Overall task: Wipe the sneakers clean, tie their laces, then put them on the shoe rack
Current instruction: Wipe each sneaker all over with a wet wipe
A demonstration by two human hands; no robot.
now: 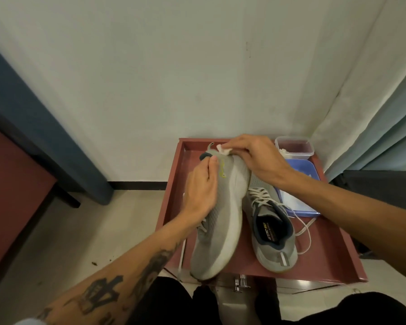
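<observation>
Wiping step: left hand (201, 186) grips the sneaker (223, 219), right hand (256, 156) pinches tissue (223, 148) against its heel; lace-tying probably comes next.

One grey sneaker (223, 207) tilts on its side, a white wipe (223, 148) at its heel. The second sneaker (271, 231) stands upright beside it, laces loose.

Hidden and unreadable parts
The white wipe (223, 148) is mostly covered by the right hand (256, 158); the toe of the 2nd sneaker (275, 233) is hidden behind the tilted sneaker (223, 221); its insole print (267, 231) cannot be read.
</observation>
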